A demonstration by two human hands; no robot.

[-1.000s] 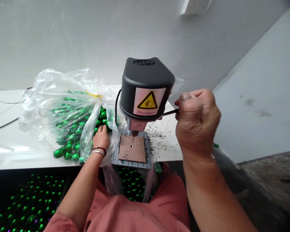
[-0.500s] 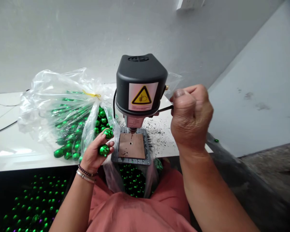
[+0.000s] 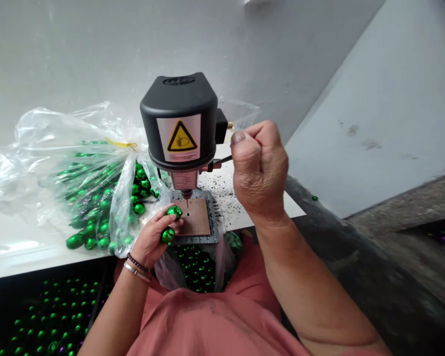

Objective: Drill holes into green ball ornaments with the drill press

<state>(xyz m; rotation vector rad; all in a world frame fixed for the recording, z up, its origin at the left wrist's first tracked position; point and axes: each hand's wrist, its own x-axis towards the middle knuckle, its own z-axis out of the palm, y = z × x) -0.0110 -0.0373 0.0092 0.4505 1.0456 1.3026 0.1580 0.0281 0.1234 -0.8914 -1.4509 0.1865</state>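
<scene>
Lever of slim black metal (image 3: 225, 159) shows only a short length, its outer end hidden inside the right hand (image 3: 260, 170), whose fingers are clenched round it; a speck of red at the knuckles is too small to name. Green baubles in a dark space below the table blur into shiny dots, and a white wall fitting (image 3: 255, 1) is cut off at the top. The left hand (image 3: 151, 240) grasps two glossy round balls: an upper green ball (image 3: 174, 212) between thumb and fingertips, a lower green ball (image 3: 167, 235) in the curled fingers. The upper one overlaps the left edge of a flat brown square board (image 3: 197, 225) with a small round hole, under a matte black drill housing (image 3: 178, 111); contact there cannot be told. Crinkled clear plastic bag (image 3: 48, 143), full of green balls, lies leftward, gathered by a yellow tie (image 3: 122, 144)
</scene>
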